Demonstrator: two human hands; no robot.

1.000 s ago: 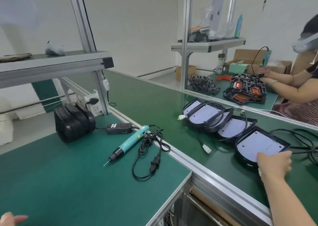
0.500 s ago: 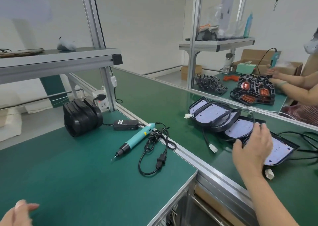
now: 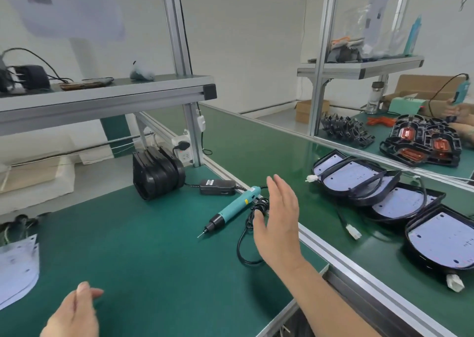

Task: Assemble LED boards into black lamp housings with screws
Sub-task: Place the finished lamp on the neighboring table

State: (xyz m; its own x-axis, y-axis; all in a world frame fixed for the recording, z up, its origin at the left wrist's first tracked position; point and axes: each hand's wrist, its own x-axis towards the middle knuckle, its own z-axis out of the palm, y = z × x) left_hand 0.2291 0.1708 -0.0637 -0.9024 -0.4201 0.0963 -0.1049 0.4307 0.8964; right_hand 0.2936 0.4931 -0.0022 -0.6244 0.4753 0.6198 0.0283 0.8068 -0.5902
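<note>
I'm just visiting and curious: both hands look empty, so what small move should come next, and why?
Probably lower the right hand onto the teal screwdriver and grip it: the hand hovers open just beside it, holding nothing, and the lamp housings nearby already hold white boards.

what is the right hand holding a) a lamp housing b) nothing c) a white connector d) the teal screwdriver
b: the right hand has its fingers straight and grips nothing, while the teal screwdriver lies on the green mat beside it.
</note>
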